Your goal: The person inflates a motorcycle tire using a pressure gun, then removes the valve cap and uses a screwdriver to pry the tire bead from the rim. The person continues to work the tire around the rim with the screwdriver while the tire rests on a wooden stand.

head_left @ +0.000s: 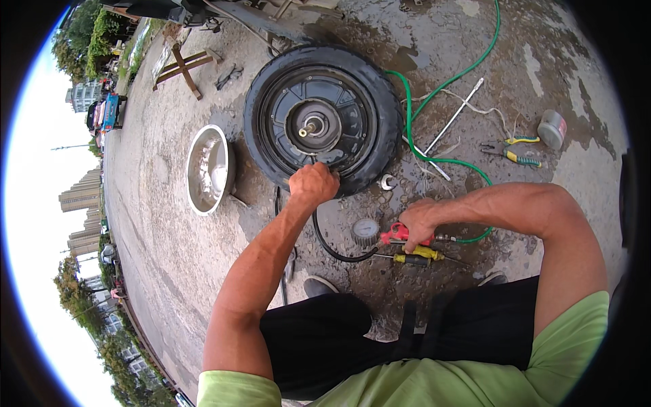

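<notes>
A wheel with a black tyre [254,136] and a dark hub with a threaded axle lies in front of me. My left hand [314,183] is closed at its near rim, round the end of a black air hose [325,244]; the fingertips are hidden. That hose curves back to a red tyre inflator [393,235] with a round gauge [366,232]. My right hand [419,220] grips the inflator on the ground. Just below it lie two yellow-and-black screwdrivers [412,259]. Joined to the inflator is a green hose [475,169].
Left of the wheel stands a shiny metal basin [207,169]. A spanner end [386,182], metal rods [456,117], pliers [519,157] and a small tub [553,129] lie to the right. A wooden stand [182,68] is at the far left. The concrete [156,237] is partly wet.
</notes>
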`<state>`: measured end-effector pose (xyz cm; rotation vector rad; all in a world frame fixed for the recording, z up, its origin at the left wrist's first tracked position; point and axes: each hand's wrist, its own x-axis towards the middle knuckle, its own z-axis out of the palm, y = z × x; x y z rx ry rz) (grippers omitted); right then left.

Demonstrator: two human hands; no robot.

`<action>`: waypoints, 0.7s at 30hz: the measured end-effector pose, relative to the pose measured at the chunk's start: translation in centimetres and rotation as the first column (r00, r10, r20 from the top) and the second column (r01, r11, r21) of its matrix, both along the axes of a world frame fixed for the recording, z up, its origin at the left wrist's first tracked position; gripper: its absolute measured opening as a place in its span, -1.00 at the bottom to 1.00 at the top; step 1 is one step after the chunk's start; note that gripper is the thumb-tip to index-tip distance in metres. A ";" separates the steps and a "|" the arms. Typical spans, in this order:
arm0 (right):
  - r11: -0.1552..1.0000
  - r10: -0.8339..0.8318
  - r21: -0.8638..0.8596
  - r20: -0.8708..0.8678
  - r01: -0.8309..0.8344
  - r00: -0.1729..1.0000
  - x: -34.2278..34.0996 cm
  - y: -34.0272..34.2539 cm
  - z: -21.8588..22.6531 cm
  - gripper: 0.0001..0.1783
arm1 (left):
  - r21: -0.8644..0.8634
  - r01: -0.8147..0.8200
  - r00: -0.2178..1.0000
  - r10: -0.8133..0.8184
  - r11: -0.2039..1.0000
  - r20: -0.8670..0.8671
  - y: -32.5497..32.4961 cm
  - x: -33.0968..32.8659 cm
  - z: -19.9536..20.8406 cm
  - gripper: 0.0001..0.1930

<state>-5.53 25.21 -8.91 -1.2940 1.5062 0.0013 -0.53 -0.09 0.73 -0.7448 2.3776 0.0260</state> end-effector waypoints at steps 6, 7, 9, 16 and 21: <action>1.000 0.010 -0.004 -0.004 -0.010 1.000 0.1 -0.1 -0.5 -0.16 | 0.017 0.010 1.000 -0.011 1.000 0.022 -0.1 -0.2 0.0 -0.48; 1.000 0.011 -0.011 -0.008 -0.011 1.000 0.1 -0.1 -0.5 -0.16 | 0.012 0.013 1.000 -0.014 1.000 0.016 -0.1 -0.1 -0.1 -0.48; 1.000 0.017 -0.012 -0.003 -0.017 1.000 0.1 -0.1 -0.5 -0.16 | 0.004 0.020 1.000 -0.020 1.000 0.005 -0.1 0.0 -0.1 -0.48; 1.000 0.020 -0.011 0.004 -0.020 1.000 0.1 -0.2 -0.5 -0.18 | 0.000 0.006 1.000 -0.006 1.000 0.015 0.0 -0.1 0.0 -0.49; 1.000 0.023 -0.016 -0.002 -0.023 1.000 0.0 -0.2 -0.4 -0.18 | -0.003 0.015 1.000 -0.015 1.000 0.017 0.1 -0.1 0.1 -0.49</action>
